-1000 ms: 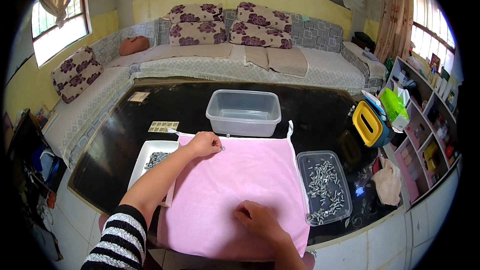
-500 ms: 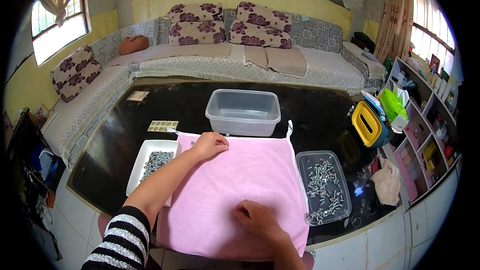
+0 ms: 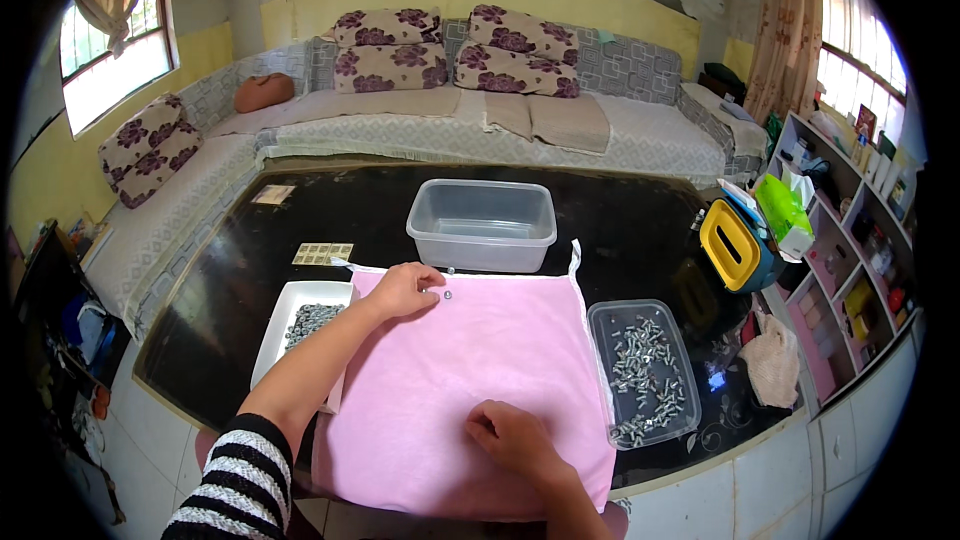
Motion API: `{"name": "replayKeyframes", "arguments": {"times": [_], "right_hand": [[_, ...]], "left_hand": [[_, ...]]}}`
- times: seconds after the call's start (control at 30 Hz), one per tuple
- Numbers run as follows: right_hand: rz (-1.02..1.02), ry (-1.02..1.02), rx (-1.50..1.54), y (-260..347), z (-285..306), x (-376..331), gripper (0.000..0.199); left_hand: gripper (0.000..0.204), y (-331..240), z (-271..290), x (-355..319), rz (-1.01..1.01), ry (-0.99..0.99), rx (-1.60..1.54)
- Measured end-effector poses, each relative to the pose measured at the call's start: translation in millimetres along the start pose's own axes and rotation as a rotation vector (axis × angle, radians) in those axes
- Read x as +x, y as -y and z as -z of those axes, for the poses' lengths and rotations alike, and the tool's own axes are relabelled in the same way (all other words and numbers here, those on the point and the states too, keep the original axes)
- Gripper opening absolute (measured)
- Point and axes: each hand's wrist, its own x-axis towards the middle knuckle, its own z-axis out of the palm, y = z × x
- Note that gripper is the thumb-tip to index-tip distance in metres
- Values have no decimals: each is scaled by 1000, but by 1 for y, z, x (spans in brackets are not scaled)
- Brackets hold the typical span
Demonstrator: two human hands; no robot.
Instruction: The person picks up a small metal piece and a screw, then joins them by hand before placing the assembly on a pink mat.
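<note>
My left hand point(image 3: 405, 290) rests over the far left part of a pink cloth point(image 3: 450, 380), thumb and forefinger slightly apart with nothing seen between them. Just off its fingertips a small metal nut point(image 3: 448, 295) lies on the cloth. A second small metal piece point(image 3: 450, 270) is at the cloth's far edge. Low over the near right of the cloth is my right hand point(image 3: 510, 435), its fingers curled together; whatever they may hold is hidden. My left forearm partly covers a white tray point(image 3: 270, 340) of small grey nuts point(image 3: 312, 322).
At the cloth's right stands a clear tray point(image 3: 690, 390) of metal bolts point(image 3: 645, 370). A deep clear plastic tub point(image 3: 480, 250) stands beyond the cloth on the black table point(image 3: 330, 200). Farther right are a yellow and blue box point(image 3: 735, 245) and a beige cloth point(image 3: 770, 360).
My left hand has drawn slightly left and its fingertips have parted, leaving a nut in sight on the cloth beside them. My right hand has stayed in place.
</note>
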Motion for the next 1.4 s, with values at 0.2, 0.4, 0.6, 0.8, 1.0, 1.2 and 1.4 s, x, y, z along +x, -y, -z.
{"name": "replayKeyframes", "arguments": {"times": [0.2,0.4,0.6,0.8,1.0,1.2,1.4], "right_hand": [[20,5,7,0,0,0,17],[53,-21,12,-2,-2,-1,16],[80,-29,-3,0,-1,-2,13],[87,-47,8,0,-1,-4,11],[94,-68,18,-1,-3,-4,10],[73,-82,25,2,-2,-6,9],[101,-96,25,4,-1,-7,9]], "left_hand": [[26,-10,-8,17,218,-106,116],[24,-17,-17,32,486,-131,105],[20,-5,-25,38,492,-217,103],[15,-12,-17,35,369,-154,-88],[20,-31,-1,28,72,182,23],[26,-35,0,18,17,151,110],[28,-13,15,11,76,284,237]]}}
